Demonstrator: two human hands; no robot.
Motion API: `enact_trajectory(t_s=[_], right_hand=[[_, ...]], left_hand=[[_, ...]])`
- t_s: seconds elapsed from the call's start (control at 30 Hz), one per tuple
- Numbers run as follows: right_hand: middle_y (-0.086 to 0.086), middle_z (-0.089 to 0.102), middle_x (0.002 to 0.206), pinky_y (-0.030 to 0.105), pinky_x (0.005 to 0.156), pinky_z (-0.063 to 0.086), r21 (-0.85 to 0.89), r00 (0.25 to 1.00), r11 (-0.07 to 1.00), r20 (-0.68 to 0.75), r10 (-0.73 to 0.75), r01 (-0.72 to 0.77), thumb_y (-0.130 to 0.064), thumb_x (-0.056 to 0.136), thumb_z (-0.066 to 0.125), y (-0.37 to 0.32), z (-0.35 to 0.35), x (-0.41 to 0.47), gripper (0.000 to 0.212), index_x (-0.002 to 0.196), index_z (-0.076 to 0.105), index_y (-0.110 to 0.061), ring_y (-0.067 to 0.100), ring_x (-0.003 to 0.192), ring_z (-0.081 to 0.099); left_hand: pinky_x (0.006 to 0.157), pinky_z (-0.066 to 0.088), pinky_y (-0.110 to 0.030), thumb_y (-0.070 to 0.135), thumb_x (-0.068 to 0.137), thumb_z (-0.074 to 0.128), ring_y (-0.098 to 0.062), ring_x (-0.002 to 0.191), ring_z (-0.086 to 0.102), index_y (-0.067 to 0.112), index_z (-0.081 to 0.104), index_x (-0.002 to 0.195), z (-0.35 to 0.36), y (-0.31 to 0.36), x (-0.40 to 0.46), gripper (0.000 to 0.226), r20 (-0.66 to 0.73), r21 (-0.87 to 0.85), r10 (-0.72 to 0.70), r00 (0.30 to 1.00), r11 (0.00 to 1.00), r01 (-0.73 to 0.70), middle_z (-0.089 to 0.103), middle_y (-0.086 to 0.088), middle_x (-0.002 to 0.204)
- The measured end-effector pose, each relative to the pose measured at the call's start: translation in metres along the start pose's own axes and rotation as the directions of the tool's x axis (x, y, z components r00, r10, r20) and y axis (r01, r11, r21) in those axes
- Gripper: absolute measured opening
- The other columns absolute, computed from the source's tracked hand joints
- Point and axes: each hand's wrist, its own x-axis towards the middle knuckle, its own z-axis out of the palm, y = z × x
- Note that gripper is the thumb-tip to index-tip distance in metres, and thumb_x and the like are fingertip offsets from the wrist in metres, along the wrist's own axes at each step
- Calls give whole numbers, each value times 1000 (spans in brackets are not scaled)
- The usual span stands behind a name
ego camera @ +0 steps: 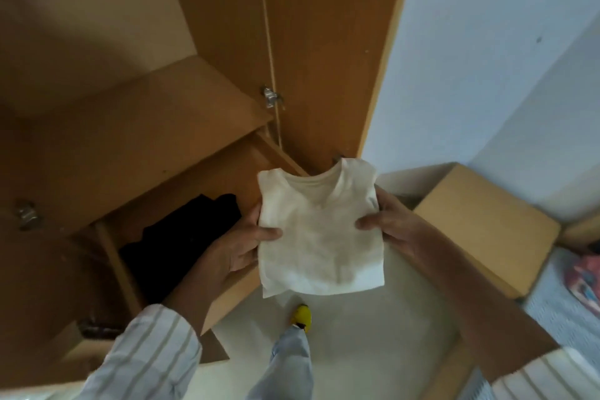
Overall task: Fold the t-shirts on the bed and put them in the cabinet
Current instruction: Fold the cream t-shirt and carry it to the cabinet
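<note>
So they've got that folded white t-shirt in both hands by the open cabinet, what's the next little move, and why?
Probably carry the folded white t-shirt left and down into the open cabinet, onto the shelf beside the dark clothes. The left hand and right hand each pinch a side edge, the shirt hangs over the floor, and the shelf shows bare wood beside that pile.

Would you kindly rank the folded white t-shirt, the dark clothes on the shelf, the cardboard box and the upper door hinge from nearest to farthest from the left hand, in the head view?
From the left hand:
1. Folded white t-shirt: gripped at its left edge.
2. Dark clothes: just left, on the cabinet shelf.
3. Upper door hinge: above, on the door.
4. Cardboard box: far right, beyond the right hand.
</note>
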Motion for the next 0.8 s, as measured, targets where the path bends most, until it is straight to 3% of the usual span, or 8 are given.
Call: enact_trajectory(t_s=[0.1,0.2,0.33,0.47,0.57,0.73,0.8], right_hand=[[7,67,123,60,89,54,-134,998,989,-35,51,-55,9,67,73,-26,16,83,80,131,53,-35,34,115,63],[3,67,119,55,91,55,-300,996,950,-41,83,-92,11,72,69,-50,35,163,79,136,50,-32,27,111,64],[1,51,141,51,98,50,-465,996,881,-22,89,-89,7,79,68,-61,46,233,86,150,36,-30,27,125,51],[5,27,160,45,109,40,-620,993,780,4,116,-89,9,82,64,-49,55,284,88,157,25,-18,28,147,27],[10,35,155,30,103,37,-724,993,685,3,121,-82,12,85,57,-34,63,300,83,156,22,-12,30,144,33],[11,29,158,32,102,40,-857,991,512,16,134,-56,7,87,54,-16,69,311,86,158,13,-19,31,142,34],[10,37,152,30,84,47,-880,992,471,2,127,-58,5,86,56,-12,73,312,93,159,7,-26,31,131,47]], left_hand=[[87,57,-45,-7,83,69,-25,112,67,32,48,138,-43,18,25,70,-94,-70,12,996,997,-18,69,-5,123],[86,58,-44,-9,83,68,-26,113,67,30,49,137,-81,27,56,69,-190,-166,22,981,985,-54,68,-7,124],[79,59,-42,-5,73,77,-25,113,66,31,49,135,-104,18,85,77,-269,-250,42,962,962,-111,64,-9,128],[91,55,-53,-4,79,73,-24,123,60,42,39,144,-118,-7,112,87,-290,-293,20,957,950,-109,59,-2,136],[95,51,-59,4,75,77,-24,128,56,50,35,144,-125,-22,123,93,-302,-245,-5,953,967,-72,57,2,140],[82,57,-53,11,83,71,-19,127,50,56,26,145,-131,-34,133,89,-366,-204,-156,918,975,84,50,12,141],[71,57,-45,11,90,65,-19,124,46,54,18,148,-131,-36,135,86,-417,-185,-221,881,970,156,42,15,139]])
